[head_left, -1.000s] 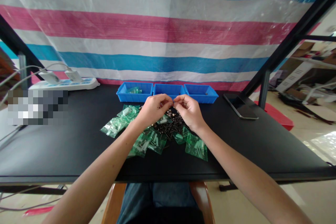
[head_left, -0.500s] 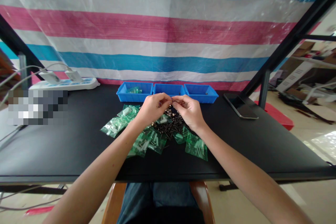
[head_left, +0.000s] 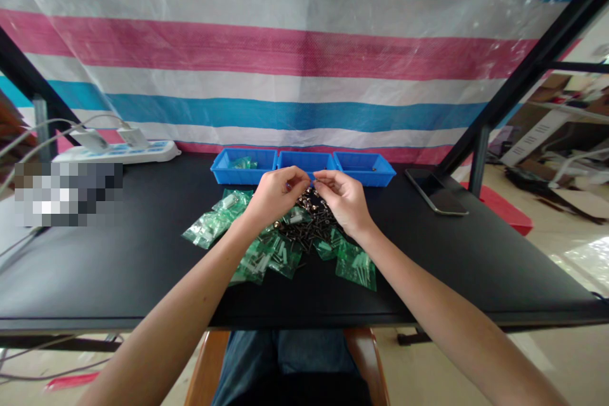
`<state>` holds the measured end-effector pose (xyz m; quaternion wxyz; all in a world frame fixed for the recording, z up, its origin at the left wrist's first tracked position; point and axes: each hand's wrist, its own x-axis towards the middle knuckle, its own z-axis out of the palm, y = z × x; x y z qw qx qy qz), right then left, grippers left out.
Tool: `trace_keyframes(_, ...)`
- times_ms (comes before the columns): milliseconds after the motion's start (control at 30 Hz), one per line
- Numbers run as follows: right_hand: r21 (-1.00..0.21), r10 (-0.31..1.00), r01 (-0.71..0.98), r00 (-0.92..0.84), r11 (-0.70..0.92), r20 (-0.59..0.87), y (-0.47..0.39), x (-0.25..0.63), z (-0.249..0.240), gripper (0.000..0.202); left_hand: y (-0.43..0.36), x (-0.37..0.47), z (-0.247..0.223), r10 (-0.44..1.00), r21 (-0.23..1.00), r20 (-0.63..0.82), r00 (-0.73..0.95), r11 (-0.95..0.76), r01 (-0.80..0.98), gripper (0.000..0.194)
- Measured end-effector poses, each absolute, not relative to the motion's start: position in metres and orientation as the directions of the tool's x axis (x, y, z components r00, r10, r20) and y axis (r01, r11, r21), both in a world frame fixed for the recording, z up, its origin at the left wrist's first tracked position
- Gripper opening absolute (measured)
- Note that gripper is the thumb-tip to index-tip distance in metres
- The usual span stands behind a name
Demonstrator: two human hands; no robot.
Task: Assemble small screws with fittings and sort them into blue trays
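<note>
My left hand (head_left: 281, 190) and my right hand (head_left: 343, 198) meet almost fingertip to fingertip over a pile of dark screws (head_left: 309, 228), in front of the middle blue bin (head_left: 304, 162). Both are closed in a pinch; whatever the fingers hold is too small to make out. Shiny metal pieces (head_left: 310, 202) lie at the top of the pile below the fingers. Green plastic bags with white parts surround it: one bag (head_left: 209, 227) to the left, another (head_left: 257, 260) nearer me, and a third (head_left: 356, 266) beside my right wrist.
A left blue bin (head_left: 243, 168) holds a green bag, and a right blue bin (head_left: 364, 170) has a tiny piece inside. A phone (head_left: 435, 193) lies at the right. At the back left a white power strip (head_left: 118, 152) has plugs in it. Striped sheeting (head_left: 304, 63) hangs behind.
My fingertips have drawn slightly apart, leaving a small gap between the hands. The bags, screws and bins stay where they were.
</note>
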<state>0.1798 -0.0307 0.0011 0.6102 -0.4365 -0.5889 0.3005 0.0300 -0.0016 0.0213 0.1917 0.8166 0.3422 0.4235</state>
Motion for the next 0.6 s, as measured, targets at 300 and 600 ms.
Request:
trace_keyframes(300,-0.879,0.875,0.183,0.129,0.441,0.466,-0.0311,0.1798,0.0013,0.026,-0.001,0.0296,0.021,0.721,0.593,0.568,0.396,-0.693,0.411,0.01)
trace_keyframes(600,-0.879,0.874,0.15,0.122,0.453,0.471,-0.0325,0.1777,0.0025,0.031,-0.001,0.0298,0.0202,0.739,0.605,0.546,0.394,-0.673,0.425,0.011)
